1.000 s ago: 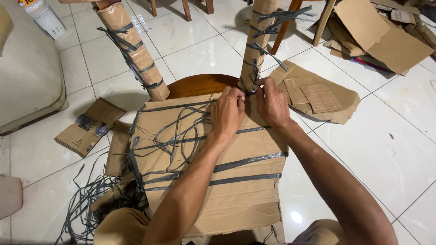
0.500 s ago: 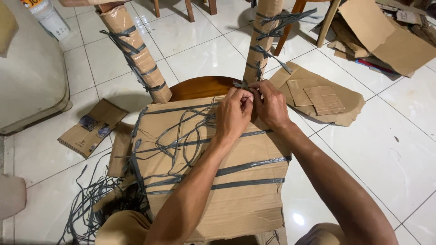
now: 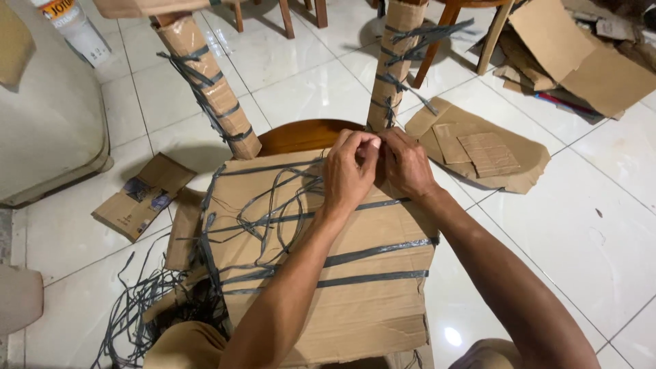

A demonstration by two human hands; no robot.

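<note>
Cardboard-wrapped chair (image 3: 328, 273): lies tipped on the floor, its wrapped seat face up just below the camera; long axis runs from the person away toward the two legs, which point up and away.
Floor (image 3: 581, 232): glossy white tiles with dark grout lines, under and all around the chair.
White appliance (image 3: 48, 116): rounded body, well to the left of the chair.
Cardboard pile (image 3: 581, 61): loose sheets far right of the chair, beyond the right leg.
Flat cardboard scrap (image 3: 485, 150): on the floor just right of the chair, with a smaller ribbed piece on top.
Wrapped legs: two; left one (image 3: 208, 89) leans left, right one (image 3: 400, 61) stands nearly straight, both bound in cardboard and grey strapping.
Wooden seat edge (image 3: 301, 133): bare brown curve showing between the two legs.
Small printed box piece (image 3: 140, 195): one, on the floor left of the chair.
Strapping tangle (image 3: 137, 314): loose grey strips on the floor at the chair's near left corner.
Grey bands (image 3: 369, 253): several cross the chair's cardboard, some loose and looping.
Left hand (image 3: 348, 171): at the chair's far edge by the right leg, fingers pinched narrowly; what they grip is too small to tell.
Right hand (image 3: 408, 164): touching the left hand, fingers curled in close; its hold I cannot tell.
</note>
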